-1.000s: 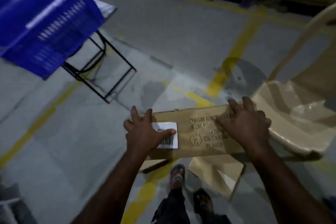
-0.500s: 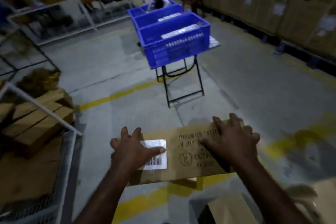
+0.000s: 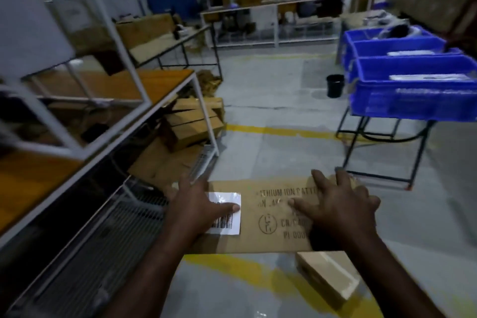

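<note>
Box (image 3: 268, 217): flat, battery marking, carried level above floor (image 3: 273, 152), rack (image 3: 116, 85) at left, crates (image 3: 413, 103) at right. Left hand (image 3: 196, 210): fingers hooked over far edge, thumb flat on label (image 3: 229, 197). Right hand (image 3: 340, 210): same clasp, right end. Two-end hold likely keeps box level.

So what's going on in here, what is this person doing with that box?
A person is holding a brown cardboard box out in front of them with both bare hands, above the concrete floor. The left hand grips its left end, with the thumb across a white barcode label. The right hand covers the printed lettering at the right end. A shelving rack stands to the left, and blue crates sit on a black stand to the right.
</note>
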A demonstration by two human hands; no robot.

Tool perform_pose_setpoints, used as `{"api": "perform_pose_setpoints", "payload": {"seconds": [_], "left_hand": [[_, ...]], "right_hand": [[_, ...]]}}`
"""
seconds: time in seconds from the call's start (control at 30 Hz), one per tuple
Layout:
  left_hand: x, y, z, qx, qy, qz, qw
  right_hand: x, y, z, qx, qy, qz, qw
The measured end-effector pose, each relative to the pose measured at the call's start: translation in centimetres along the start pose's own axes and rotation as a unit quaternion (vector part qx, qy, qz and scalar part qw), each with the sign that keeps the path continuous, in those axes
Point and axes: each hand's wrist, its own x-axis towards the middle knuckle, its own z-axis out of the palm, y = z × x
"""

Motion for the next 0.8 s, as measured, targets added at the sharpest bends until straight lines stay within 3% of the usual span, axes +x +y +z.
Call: {"api": "perform_pose_setpoints", "payload": {"seconds": [0.43, 0.8], "left_hand": [[-10.8, -23.2, -13.2, 0.01, 0.19, -0.147, 0.971], [-12.7, -35.6, -19.5, 0.017, 0.315, -0.229, 0.921]], "right_hand": [[-7.6, -25.8, -0.8, 0.041, 0.027, -0.228, 0.972], [-9.3, -42.1, -0.3, 0.093, 0.041, -0.341, 0.935]]}}
